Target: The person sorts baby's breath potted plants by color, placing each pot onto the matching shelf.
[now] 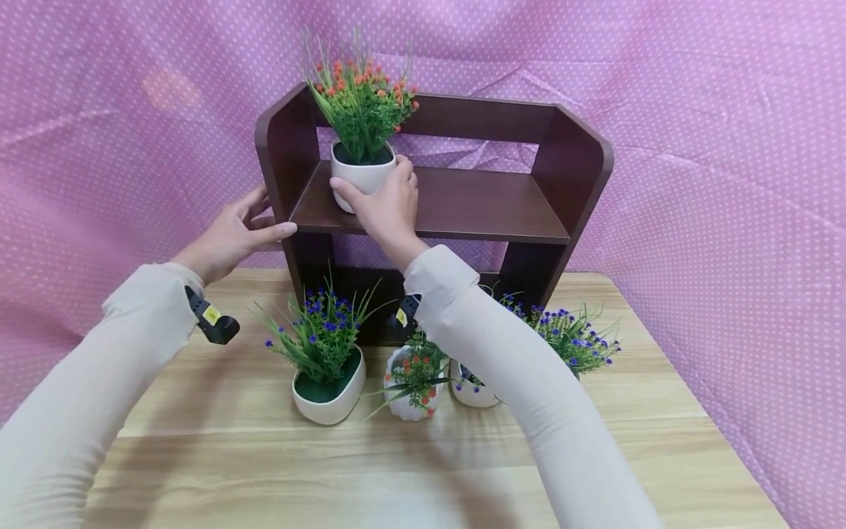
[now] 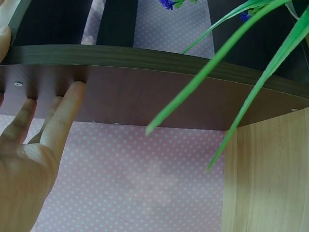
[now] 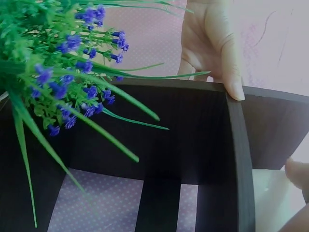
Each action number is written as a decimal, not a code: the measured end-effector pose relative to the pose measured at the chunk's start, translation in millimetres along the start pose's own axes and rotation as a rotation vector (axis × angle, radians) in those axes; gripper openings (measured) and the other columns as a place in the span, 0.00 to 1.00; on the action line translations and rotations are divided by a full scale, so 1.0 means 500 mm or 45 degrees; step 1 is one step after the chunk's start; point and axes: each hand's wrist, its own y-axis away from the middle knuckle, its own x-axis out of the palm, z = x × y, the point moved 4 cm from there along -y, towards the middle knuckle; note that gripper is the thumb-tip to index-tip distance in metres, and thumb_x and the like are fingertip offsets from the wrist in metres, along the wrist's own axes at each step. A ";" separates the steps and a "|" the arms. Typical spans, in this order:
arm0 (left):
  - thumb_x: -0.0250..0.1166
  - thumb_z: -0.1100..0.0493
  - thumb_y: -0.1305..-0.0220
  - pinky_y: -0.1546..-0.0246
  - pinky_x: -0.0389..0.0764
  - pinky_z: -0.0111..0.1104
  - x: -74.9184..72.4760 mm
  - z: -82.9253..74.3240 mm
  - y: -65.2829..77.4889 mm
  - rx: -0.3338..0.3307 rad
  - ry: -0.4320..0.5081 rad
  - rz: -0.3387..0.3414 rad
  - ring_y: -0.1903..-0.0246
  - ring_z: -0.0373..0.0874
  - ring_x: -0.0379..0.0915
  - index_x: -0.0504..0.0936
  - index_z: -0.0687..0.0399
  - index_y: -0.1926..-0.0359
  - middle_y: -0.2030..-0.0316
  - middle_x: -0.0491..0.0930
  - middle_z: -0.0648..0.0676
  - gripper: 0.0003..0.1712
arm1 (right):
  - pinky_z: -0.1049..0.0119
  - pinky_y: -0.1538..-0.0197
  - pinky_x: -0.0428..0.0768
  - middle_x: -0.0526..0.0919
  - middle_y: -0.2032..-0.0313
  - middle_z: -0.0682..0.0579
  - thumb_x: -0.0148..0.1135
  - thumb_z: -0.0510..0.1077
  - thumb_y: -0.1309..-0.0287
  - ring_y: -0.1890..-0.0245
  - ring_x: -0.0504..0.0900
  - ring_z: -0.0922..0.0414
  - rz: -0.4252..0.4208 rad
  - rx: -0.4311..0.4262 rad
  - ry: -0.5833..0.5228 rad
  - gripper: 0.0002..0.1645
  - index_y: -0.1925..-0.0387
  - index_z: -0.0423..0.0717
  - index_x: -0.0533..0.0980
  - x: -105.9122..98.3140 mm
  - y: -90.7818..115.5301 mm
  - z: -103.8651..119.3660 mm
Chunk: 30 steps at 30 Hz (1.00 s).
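Observation:
A dark brown two-tier shelf [image 1: 489, 202] stands on the wooden table. My right hand [image 1: 390, 209] grips a white pot [image 1: 363, 178] of orange artificial flowers [image 1: 360, 95] at the left end of the upper tier; whether the pot's base touches the board cannot be told. My left hand [image 1: 228, 235] rests on the shelf's left side panel [image 2: 159, 94], fingers fairly straight against its outer face and thumb on the front edge. In the right wrist view, part of the white pot [image 3: 268, 203] shows beside the right thumb [image 3: 299, 179].
Before the shelf stand a white pot [image 1: 330, 404] with blue flowers [image 1: 324, 319], a small white pot [image 1: 403, 404] with orange flowers, and another white pot [image 1: 476, 395]. More blue flowers [image 1: 575, 342] show at right, partly behind my right sleeve. Pink dotted cloth [image 1: 714, 147] hangs behind.

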 end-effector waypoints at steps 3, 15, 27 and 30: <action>0.62 0.61 0.34 0.54 0.81 0.27 0.000 -0.001 -0.002 -0.011 -0.025 -0.010 0.32 0.54 0.57 0.52 0.29 0.26 0.27 0.53 0.52 0.43 | 0.63 0.37 0.69 0.68 0.38 0.45 0.68 0.57 0.46 0.39 0.69 0.51 0.079 -0.036 -0.073 0.52 0.29 0.43 0.53 -0.009 0.000 -0.006; 0.62 0.57 0.33 0.51 0.77 0.22 -0.004 -0.001 0.005 -0.042 -0.135 -0.033 0.32 0.51 0.59 0.49 0.28 0.26 0.26 0.52 0.50 0.43 | 0.65 0.40 0.71 0.71 0.43 0.48 0.67 0.52 0.43 0.43 0.71 0.55 0.074 -0.064 -0.095 0.41 0.33 0.46 0.60 -0.009 0.007 -0.006; 0.61 0.57 0.33 0.52 0.79 0.24 0.001 -0.003 0.008 -0.018 -0.130 -0.023 0.32 0.54 0.58 0.49 0.27 0.26 0.26 0.52 0.51 0.42 | 0.62 0.40 0.72 0.72 0.42 0.49 0.68 0.56 0.45 0.42 0.72 0.54 0.032 -0.041 -0.032 0.43 0.33 0.46 0.61 -0.006 0.013 -0.003; 0.61 0.57 0.33 0.52 0.79 0.24 0.002 -0.005 0.009 -0.012 -0.128 -0.027 0.32 0.53 0.58 0.49 0.27 0.26 0.26 0.52 0.51 0.42 | 0.62 0.40 0.72 0.72 0.42 0.48 0.68 0.56 0.45 0.42 0.72 0.54 0.043 -0.042 -0.030 0.43 0.33 0.45 0.61 -0.007 0.012 -0.002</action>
